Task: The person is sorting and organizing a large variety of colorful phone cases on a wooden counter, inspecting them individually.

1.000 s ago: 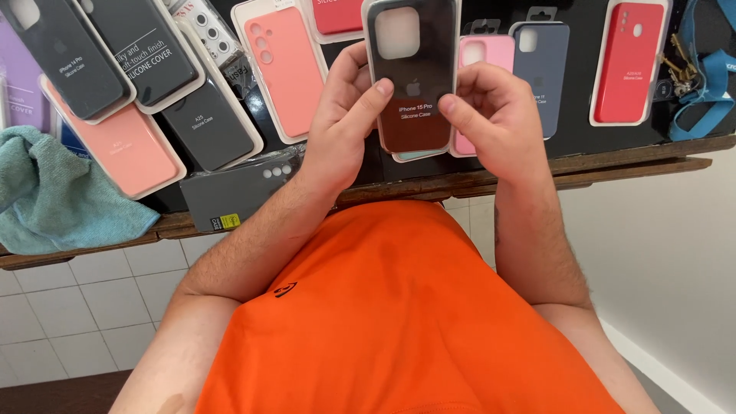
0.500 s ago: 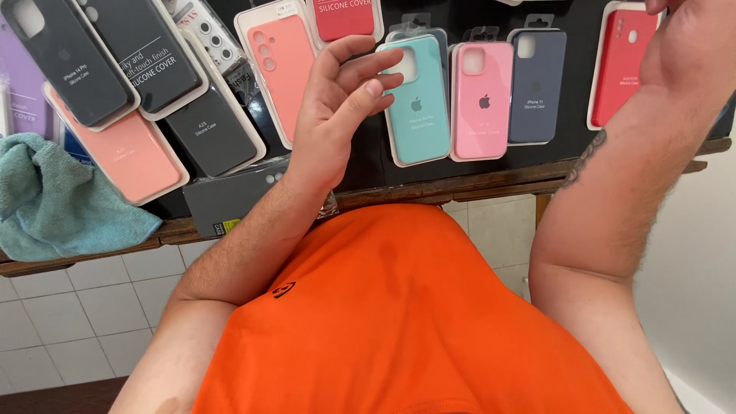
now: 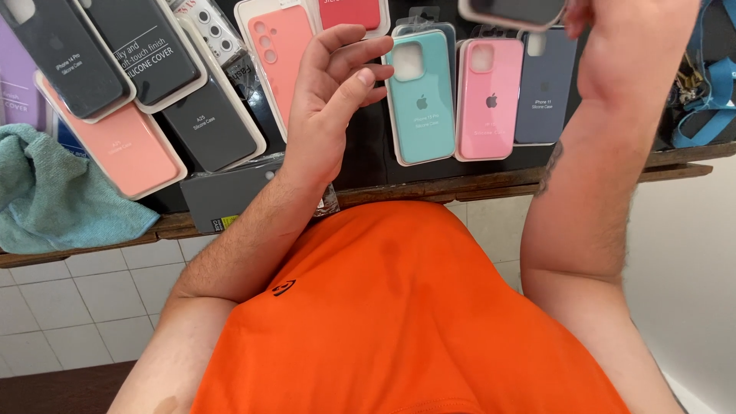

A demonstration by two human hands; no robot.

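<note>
My right hand (image 3: 636,46) is raised at the top right and grips a packaged dark phone case (image 3: 512,11), only its lower edge showing at the frame's top. My left hand (image 3: 330,100) hovers open and empty above the black counter (image 3: 368,165), fingers curled loosely, between a packaged salmon-pink case (image 3: 276,57) and a packaged teal case (image 3: 419,96). Beside the teal one lie a pink case (image 3: 488,96) and a slate-blue case (image 3: 544,92), both in packs.
More packaged cases lie at the left: dark grey ones (image 3: 153,46), a peach-pink one (image 3: 115,146) and a dark box (image 3: 230,195). A teal cloth (image 3: 54,192) sits at the counter's left edge. Blue straps (image 3: 701,100) hang at right. My orange shirt (image 3: 399,322) fills the foreground.
The dark case that both hands held a second ago went up and right in my right hand; my left hand let go and stayed open over the counter, uncovering the teal and pink cases.
</note>
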